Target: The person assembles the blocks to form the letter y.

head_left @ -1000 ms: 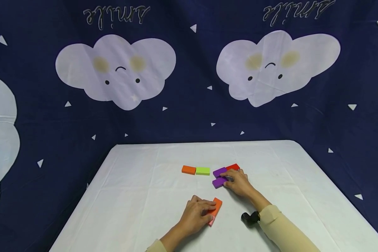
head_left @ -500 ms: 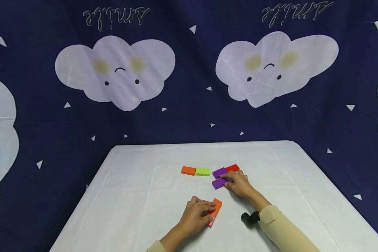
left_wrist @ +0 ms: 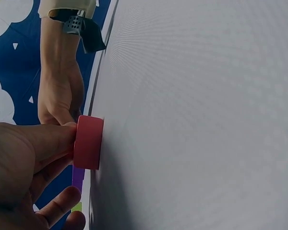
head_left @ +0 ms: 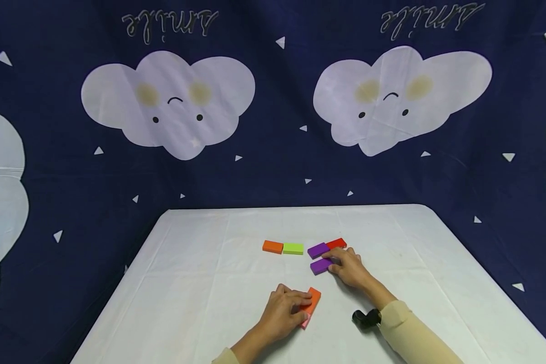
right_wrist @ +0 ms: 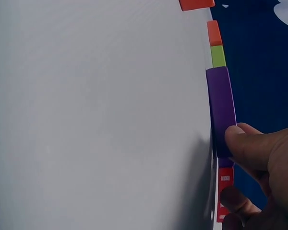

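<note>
The right hand point(head_left: 351, 269) was partly closed, its thumb and forefinger pinching the near purple block point(head_left: 320, 267) on the white counter point(head_left: 200, 293). The left hand point(head_left: 278, 313) was curled as well, thumb and fingers on the near orange block point(head_left: 313, 299), which lay aslant, closer to the person; its nearest end looked pink. Just beyond the near purple block was the far purple block point(head_left: 317, 250), a narrow gap between them, with the red block point(head_left: 336, 243) at its right end. Further left, the green block point(head_left: 293, 248) and the far orange block point(head_left: 272, 246) sat end to end. A black device point(head_left: 366, 319) jutted from the right cuff point(head_left: 393, 312). Navy cloth point(head_left: 277, 167) with white clouds rose behind.
</note>
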`<control>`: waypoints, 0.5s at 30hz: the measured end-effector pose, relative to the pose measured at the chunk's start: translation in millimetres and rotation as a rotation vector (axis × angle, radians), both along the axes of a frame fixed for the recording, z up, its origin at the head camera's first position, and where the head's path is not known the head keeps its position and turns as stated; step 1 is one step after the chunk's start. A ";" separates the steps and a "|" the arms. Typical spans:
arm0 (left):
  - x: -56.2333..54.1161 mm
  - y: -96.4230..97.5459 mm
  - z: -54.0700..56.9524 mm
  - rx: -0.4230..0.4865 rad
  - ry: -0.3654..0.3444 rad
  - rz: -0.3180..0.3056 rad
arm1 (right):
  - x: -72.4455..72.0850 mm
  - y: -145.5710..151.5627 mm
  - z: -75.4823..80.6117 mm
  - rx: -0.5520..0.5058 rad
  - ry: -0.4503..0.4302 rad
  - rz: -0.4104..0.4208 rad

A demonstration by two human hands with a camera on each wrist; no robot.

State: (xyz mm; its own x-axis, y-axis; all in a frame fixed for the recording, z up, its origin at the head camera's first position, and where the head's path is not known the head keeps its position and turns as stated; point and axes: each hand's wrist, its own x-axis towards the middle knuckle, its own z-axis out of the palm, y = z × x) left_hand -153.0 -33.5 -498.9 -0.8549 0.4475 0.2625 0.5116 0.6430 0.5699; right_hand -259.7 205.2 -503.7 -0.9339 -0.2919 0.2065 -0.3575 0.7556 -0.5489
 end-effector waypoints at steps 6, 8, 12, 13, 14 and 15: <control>-0.4 0.0 0.1 -0.002 0.003 -0.001 | 5.2 8.3 0.4 -0.029 0.016 0.023; -0.4 0.0 0.0 0.000 0.010 -0.002 | 7.3 10.7 0.2 -0.035 0.006 0.028; -0.3 0.0 -0.2 -0.001 0.015 -0.001 | 11.2 15.2 -0.4 -0.044 -0.012 0.050; -0.3 0.1 -0.3 -0.001 0.013 -0.001 | 12.0 16.2 -0.6 -0.046 -0.018 0.056; -0.4 0.2 -0.2 -0.001 0.011 -0.001 | 12.8 17.1 -0.8 -0.048 -0.020 0.062; -0.5 0.3 -0.2 -0.003 0.009 -0.002 | 13.5 17.9 -0.9 -0.051 -0.024 0.070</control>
